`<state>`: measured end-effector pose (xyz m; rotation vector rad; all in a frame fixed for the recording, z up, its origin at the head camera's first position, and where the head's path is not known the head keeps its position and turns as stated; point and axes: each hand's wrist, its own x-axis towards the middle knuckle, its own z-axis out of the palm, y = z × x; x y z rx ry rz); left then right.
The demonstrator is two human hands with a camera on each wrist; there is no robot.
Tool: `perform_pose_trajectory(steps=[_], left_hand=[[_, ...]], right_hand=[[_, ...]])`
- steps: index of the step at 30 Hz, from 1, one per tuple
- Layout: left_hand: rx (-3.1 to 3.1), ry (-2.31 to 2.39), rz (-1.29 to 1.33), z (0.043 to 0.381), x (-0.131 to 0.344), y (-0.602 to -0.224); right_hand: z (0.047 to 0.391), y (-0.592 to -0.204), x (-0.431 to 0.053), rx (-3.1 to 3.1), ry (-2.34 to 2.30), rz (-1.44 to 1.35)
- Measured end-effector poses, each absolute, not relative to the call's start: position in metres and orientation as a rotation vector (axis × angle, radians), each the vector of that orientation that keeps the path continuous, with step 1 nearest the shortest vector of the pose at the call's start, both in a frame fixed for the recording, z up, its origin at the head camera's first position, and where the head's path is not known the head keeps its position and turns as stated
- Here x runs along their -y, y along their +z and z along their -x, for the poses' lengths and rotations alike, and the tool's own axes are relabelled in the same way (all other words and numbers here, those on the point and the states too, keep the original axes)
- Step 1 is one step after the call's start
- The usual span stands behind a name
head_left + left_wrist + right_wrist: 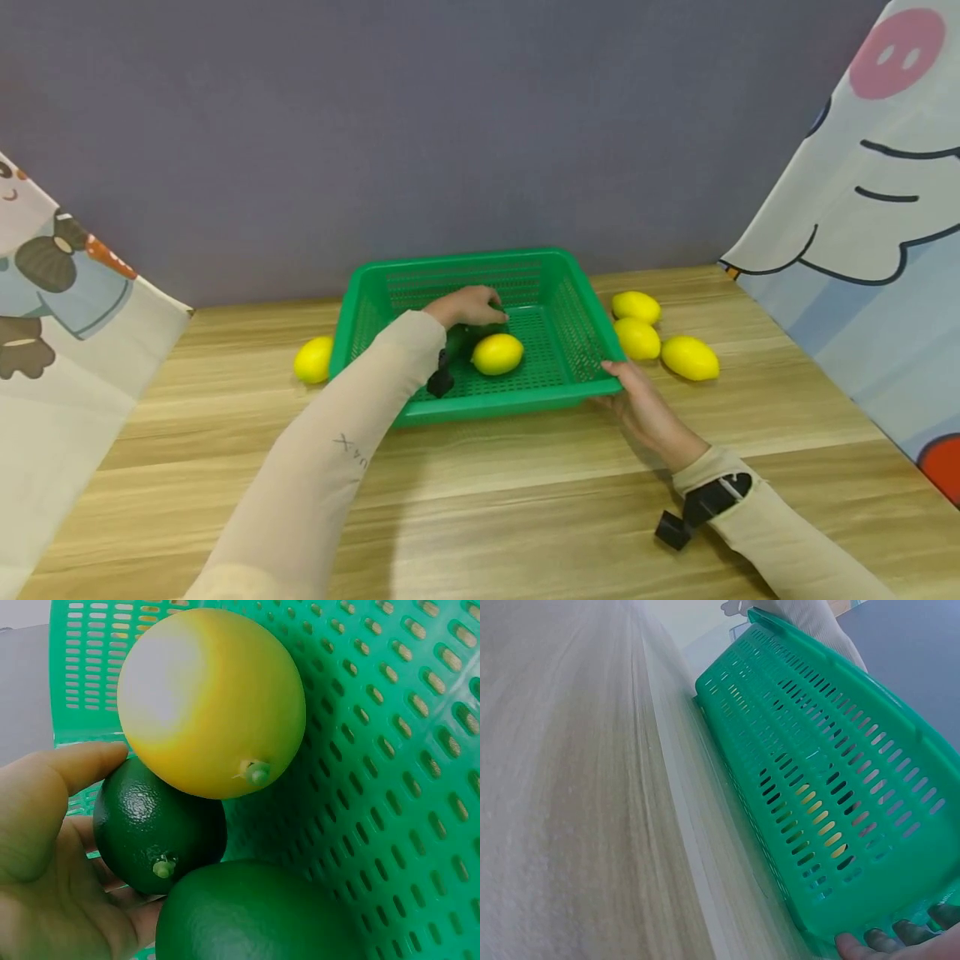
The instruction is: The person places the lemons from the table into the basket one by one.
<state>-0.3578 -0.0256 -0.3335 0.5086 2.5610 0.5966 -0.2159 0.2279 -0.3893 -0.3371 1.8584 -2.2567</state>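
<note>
A green plastic basket with slotted walls stands on the wooden table. Inside it, my left hand holds a dark green lime, thumb on one side and fingers behind it. A bigger-looking green fruit lies close by, partly cut off by the left wrist view's edge. Touching the held lime is a yellow lemon. At the basket's near right corner, my right hand grips the rim, thumb on top and fingers underneath. From the head view, the limes are mostly hidden by the left hand and sleeve.
Right of the basket, three yellow lemons lie on the table. Another lemon sits against the basket's left side. A grey partition rises behind, and printed cartoon sheets flank both sides.
</note>
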Motion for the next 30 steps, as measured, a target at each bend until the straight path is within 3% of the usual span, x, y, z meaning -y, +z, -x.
perform_pose_trajectory(steps=[30], left_hand=[[-2.534, 0.573, -0.52, 0.359, 0.0314, -0.3334]], right_hand=[[0.2177, -0.3904, -0.2295, -1.912, -2.202, 0.301]])
